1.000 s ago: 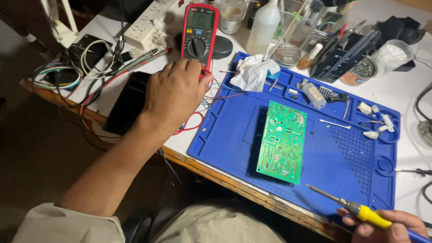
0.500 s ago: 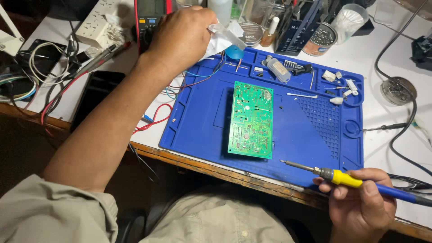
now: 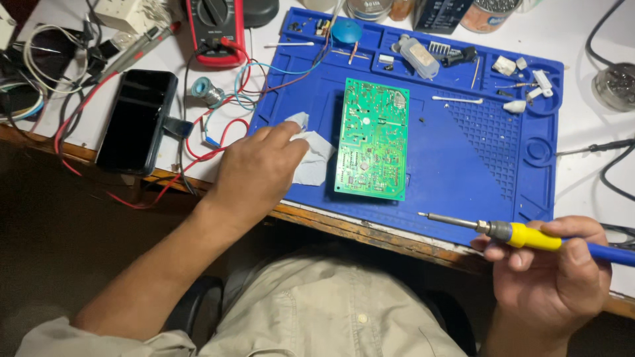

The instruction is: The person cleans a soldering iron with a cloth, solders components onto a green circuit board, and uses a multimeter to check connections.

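A white counter [image 3: 582,39] with a wooden front edge carries a blue silicone work mat [image 3: 456,172] at centre, a black phone [image 3: 135,120] at left, a red multimeter [image 3: 215,30] and tangled wires [image 3: 218,125] at upper left.

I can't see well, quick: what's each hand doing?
Left hand: closed on a tissue.
Right hand: closed, holding a soldering iron.

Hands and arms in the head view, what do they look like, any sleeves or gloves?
Both hands are bare: no gloves, rings or watch show. The left hand leads to a bare forearm, with a light khaki sleeve rolled up near the elbow. The right hand shows only to the wrist, no sleeve visible.
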